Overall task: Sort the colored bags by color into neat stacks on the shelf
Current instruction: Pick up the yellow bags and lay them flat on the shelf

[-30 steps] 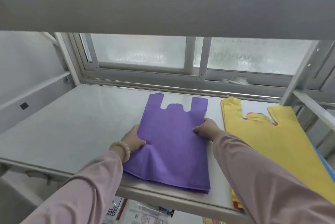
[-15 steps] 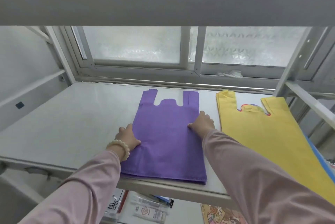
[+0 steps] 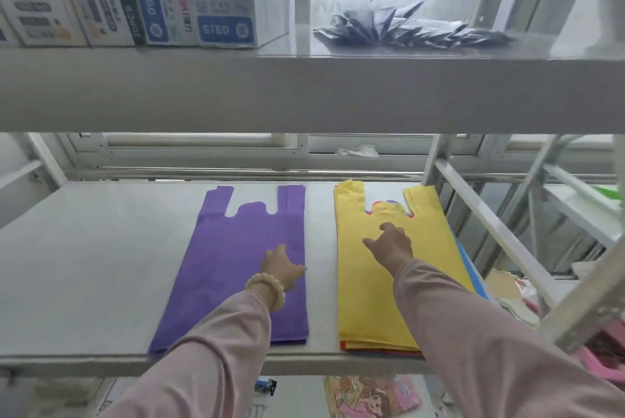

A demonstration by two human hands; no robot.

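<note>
Resting left fingers loosely together, thumb out rightward, on purple bag near its right edge, with left hand palm down. Reaching with right hand onto yellow bag, holding right fingers loosely curled, thumb spread leftward, pinching nothing. Lying flat and smooth on shelf, handles pointing away: purple at centre, yellow just beside it on the right. Topping a stack, in yellow's case, showing red and blue edges below.
</note>
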